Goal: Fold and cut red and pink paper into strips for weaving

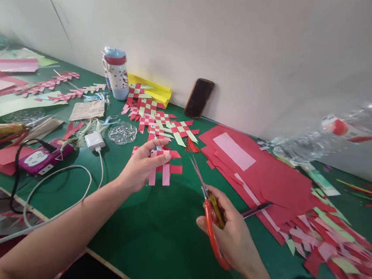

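My left hand (144, 164) pinches a woven paper piece (166, 175) made of pink and red strips, whose loose ends stick out to the right and downward. Thumb and fingers cover part of its weave. In my right hand (229, 231) are scissors (209, 218) with red handles, their narrow blades pointing up and left, apart from the paper. Something yellow shows beside the scissors under my fingers; I cannot make out what it is. Just behind lie several finished-looking checkered paper weaves (149, 107) and a red tassel (192, 146).
Red paper sheets (277, 179) and a heap of offcuts (327, 245) lie at right, near a clear plastic bottle (304, 142). A phone (199, 98) leans on the wall. Leftward are a cup (117, 73), a bead dish (122, 132), a purple power strip (44, 158) and a white cable (71, 168).
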The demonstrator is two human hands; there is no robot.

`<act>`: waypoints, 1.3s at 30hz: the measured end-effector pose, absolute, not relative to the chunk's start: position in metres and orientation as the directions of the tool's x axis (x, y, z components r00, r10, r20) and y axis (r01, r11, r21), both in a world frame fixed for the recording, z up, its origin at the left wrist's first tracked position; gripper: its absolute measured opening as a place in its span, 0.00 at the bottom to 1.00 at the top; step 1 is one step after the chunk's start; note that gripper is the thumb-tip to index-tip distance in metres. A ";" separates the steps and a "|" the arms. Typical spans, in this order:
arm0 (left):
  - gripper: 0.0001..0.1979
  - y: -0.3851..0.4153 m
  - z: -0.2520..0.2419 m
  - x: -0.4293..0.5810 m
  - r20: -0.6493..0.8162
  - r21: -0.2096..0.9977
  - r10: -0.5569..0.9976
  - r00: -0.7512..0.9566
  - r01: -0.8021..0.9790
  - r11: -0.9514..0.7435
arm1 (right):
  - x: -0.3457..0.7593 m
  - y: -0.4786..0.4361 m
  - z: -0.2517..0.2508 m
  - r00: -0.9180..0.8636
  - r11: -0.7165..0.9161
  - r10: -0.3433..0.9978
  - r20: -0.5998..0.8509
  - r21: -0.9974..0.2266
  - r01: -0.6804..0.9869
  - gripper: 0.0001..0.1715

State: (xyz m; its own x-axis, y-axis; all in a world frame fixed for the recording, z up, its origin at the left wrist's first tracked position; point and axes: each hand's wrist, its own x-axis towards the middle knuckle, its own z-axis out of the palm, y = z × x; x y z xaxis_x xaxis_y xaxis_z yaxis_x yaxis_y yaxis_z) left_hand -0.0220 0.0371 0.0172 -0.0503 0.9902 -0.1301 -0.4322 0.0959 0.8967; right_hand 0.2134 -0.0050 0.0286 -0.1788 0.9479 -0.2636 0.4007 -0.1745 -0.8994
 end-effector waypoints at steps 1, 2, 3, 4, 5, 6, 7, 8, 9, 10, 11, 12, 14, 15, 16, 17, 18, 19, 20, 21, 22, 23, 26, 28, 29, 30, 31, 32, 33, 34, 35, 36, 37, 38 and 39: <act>0.25 0.038 0.018 -0.023 -0.132 0.888 0.989 -0.068 -0.451 0.087 | 0.214 -0.005 0.029 -0.187 -0.163 0.949 -0.255 -0.901 0.403 0.38; 0.25 0.039 0.018 -0.024 -0.137 0.879 0.987 -0.085 -0.471 0.082 | 0.214 -0.005 0.029 -0.200 -0.155 0.946 -0.255 -0.899 0.410 0.37; 0.25 0.039 0.019 -0.024 -0.143 0.871 0.985 -0.100 -0.486 0.077 | 0.213 -0.005 0.029 -0.216 -0.152 0.941 -0.262 -0.893 0.424 0.37; 0.25 0.040 0.019 -0.025 -0.146 0.864 0.983 -0.112 -0.498 0.072 | 0.213 -0.005 0.029 -0.232 -0.149 0.933 -0.274 -0.884 0.443 0.36; 0.25 0.040 0.019 -0.025 -0.146 0.861 0.982 -0.118 -0.505 0.067 | 0.213 -0.005 0.029 -0.247 -0.146 0.926 -0.287 -0.873 0.466 0.36; 0.25 0.041 0.019 -0.025 -0.142 0.860 0.983 -0.117 -0.507 0.064 | 0.212 -0.005 0.029 -0.257 -0.143 0.919 -0.298 -0.861 0.488 0.36; 0.25 0.041 0.018 -0.025 -0.134 0.862 0.985 -0.111 -0.503 0.060 | 0.212 -0.005 0.029 -0.264 -0.140 0.915 -0.306 -0.853 0.503 0.36; 0.26 0.041 0.018 -0.024 -0.125 0.868 0.987 -0.102 -0.494 0.059 | 0.211 -0.005 0.029 -0.268 -0.139 0.912 -0.312 -0.847 0.513 0.36; 0.26 0.041 0.017 -0.024 -0.117 0.874 0.989 -0.091 -0.482 0.059 | 0.211 -0.005 0.030 -0.270 -0.141 0.909 -0.317 -0.845 0.516 0.36; 0.26 0.041 0.016 -0.024 -0.113 0.880 0.990 -0.085 -0.470 0.061 | 0.211 -0.005 0.030 -0.271 -0.145 0.907 -0.321 -0.844 0.515 0.36; 0.25 0.041 0.016 -0.023 -0.115 0.885 0.990 -0.083 -0.461 0.064 | 0.210 -0.005 0.030 -0.269 -0.150 0.907 -0.324 -0.846 0.511 0.36; 0.24 0.041 0.015 -0.023 -0.125 0.886 0.989 -0.082 -0.457 0.074 | 0.210 -0.005 0.030 -0.264 -0.155 0.909 -0.324 -0.848 0.506 0.36; 0.21 0.040 0.015 -0.022 -0.177 0.874 0.982 -0.064 -0.469 0.127 | 0.210 -0.004 0.030 -0.243 -0.170 0.915 -0.324 -0.851 0.497 0.36; 0.20 0.040 0.015 -0.022 -0.210 0.861 0.976 -0.050 -0.483 0.160 | 0.210 -0.004 0.030 -0.229 -0.178 0.918 -0.324 -0.852 0.492 0.36; 0.20 0.040 0.015 -0.022 -0.238 0.846 0.971 -0.032 -0.499 0.190 | 0.210 -0.003 0.030 -0.215 -0.188 0.921 -0.325 -0.854 0.486 0.36; 0.21 0.040 0.015 -0.021 -0.257 0.831 0.966 -0.012 -0.512 0.215 | 0.210 -0.003 0.030 -0.203 -0.198 0.923 -0.326 -0.856 0.477 0.36; 0.23 0.040 0.015 -0.021 -0.265 0.821 0.964 0.007 -0.522 0.230 | 0.210 -0.003 0.030 -0.192 -0.206 0.926 -0.326 -0.860 0.466 0.36; 0.26 0.040 0.015 -0.021 -0.264 0.818 0.964 0.019 -0.525 0.234 | 0.210 -0.003 0.029 -0.182 -0.213 0.928 -0.324 -0.866 0.453 0.36; 0.30 0.039 0.015 -0.021 -0.257 0.825 0.966 0.022 -0.517 0.231 | 0.210 -0.004 0.029 -0.173 -0.219 0.931 -0.321 -0.872 0.439 0.36; 0.33 0.039 0.015 -0.020 -0.244 0.841 0.969 0.018 -0.494 0.221 | 0.210 -0.004 0.029 -0.164 -0.224 0.934 -0.318 -0.876 0.426 0.36; 0.35 0.038 0.015 -0.020 -0.226 0.866 0.974 0.003 -0.456 0.203 | 0.210 -0.004 0.030 -0.158 -0.227 0.935 -0.317 -0.879 0.420 0.36; 0.37 0.038 0.015 -0.020 -0.201 0.896 0.979 -0.019 -0.407 0.176 | 0.211 -0.004 0.030 -0.157 -0.227 0.936 -0.316 -0.879 0.420 0.36; 0.43 0.036 0.015 -0.020 -0.118 0.963 0.990 -0.082 -0.253 0.094 | 0.213 -0.003 0.031 -0.185 -0.218 0.925 -0.331 -0.864 0.455 0.36; 0.44 0.036 0.015 -0.020 -0.082 0.976 0.992 -0.093 -0.207 0.061 | 0.216 -0.001 0.030 -0.230 -0.209 0.903 -0.362 -0.839 0.502 0.37; 0.44 0.035 0.014 -0.020 -0.070 0.979 0.993 -0.095 -0.199 0.050 | 0.217 0.000 0.030 -0.246 -0.205 0.893 -0.377 -0.826 0.525 0.38; 0.44 0.036 0.013 -0.020 -0.061 0.980 0.994 -0.093 -0.195 0.042 | 0.219 0.001 0.029 -0.261 -0.199 0.883 -0.390 -0.815 0.545 0.39; 0.43 0.036 0.013 -0.020 -0.056 0.981 0.994 -0.090 -0.188 0.038 | 0.220 0.002 0.028 -0.273 -0.193 0.875 -0.400 -0.805 0.561 0.40; 0.42 0.036 0.012 -0.020 -0.055 0.984 0.995 -0.088 -0.175 0.039 | 0.221 0.002 0.028 -0.281 -0.187 0.870 -0.405 -0.799 0.572 0.41; 0.42 0.036 0.011 -0.020 -0.056 0.987 0.995 -0.082 -0.158 0.042 | 0.221 0.002 0.027 -0.288 -0.183 0.866 -0.408 -0.796 0.577 0.42; 0.42 0.036 0.010 -0.021 -0.053 0.990 0.996 -0.077 -0.134 0.043 | 0.221 0.002 0.027 -0.294 -0.181 0.863 -0.410 -0.796 0.578 0.42; 0.41 0.036 0.009 -0.021 -0.046 0.994 0.996 -0.073 -0.104 0.038 | 0.221 0.002 0.027 -0.305 -0.179 0.858 -0.414 -0.797 0.577 0.42; 0.41 0.036 0.009 -0.020 -0.035 0.997 0.997 -0.070 -0.072 0.030 | 0.221 0.001 0.027 -0.311 -0.178 0.855 -0.415 -0.798 0.576 0.42; 0.42 0.036 0.009 -0.020 -0.025 0.999 0.997 -0.070 -0.043 0.022 | 0.221 0.000 0.027 -0.312 -0.178 0.855 -0.415 -0.799 0.574 0.41; 0.42 0.036 0.009 -0.020 -0.020 1.000 0.997 -0.069 -0.019 0.019 | 0.221 0.000 0.027 -0.311 -0.179 0.855 -0.415 -0.799 0.574 0.41; 0.43 0.035 0.010 -0.019 -0.020 1.000 0.998 -0.066 -0.002 0.020 | 0.220 0.000 0.026 -0.307 -0.179 0.857 -0.414 -0.798 0.576 0.41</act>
